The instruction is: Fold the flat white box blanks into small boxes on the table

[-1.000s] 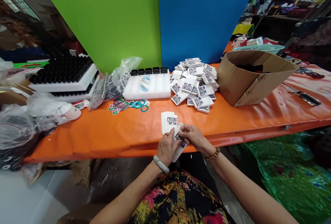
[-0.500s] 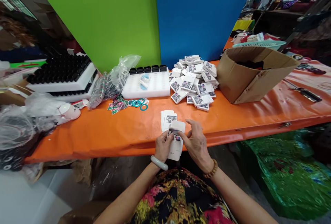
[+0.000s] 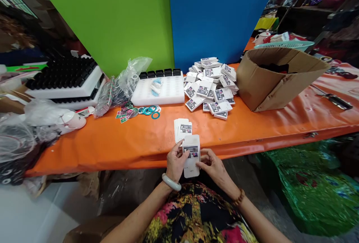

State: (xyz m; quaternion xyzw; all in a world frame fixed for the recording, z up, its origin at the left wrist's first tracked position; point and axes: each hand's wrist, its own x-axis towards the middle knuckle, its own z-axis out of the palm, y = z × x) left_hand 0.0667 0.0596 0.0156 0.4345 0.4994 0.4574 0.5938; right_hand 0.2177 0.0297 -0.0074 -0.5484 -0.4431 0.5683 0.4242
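A flat white printed carton, with a dark picture panel on its face, is held over the table's front edge. My left hand is closed on its left side, the thumb lying across the picture. At the right edge, my right hand pinches the carton with thumb on the front and fingers bent behind. Just beyond lies a small stack of similar flat cartons on the orange table cover. Whether more than one carton is in my hands I cannot tell.
Folded small boxes lie heaped at the back, beside a brown cardboard box. Left of the heap is a white foam tray with black pieces. Teal rings and small printed cards lie before it. A screwdriver lies far right.
My right hand has come down from above the carton's top to its right edge. The carton now faces up squarely, its picture more exposed. The stack has stayed put.
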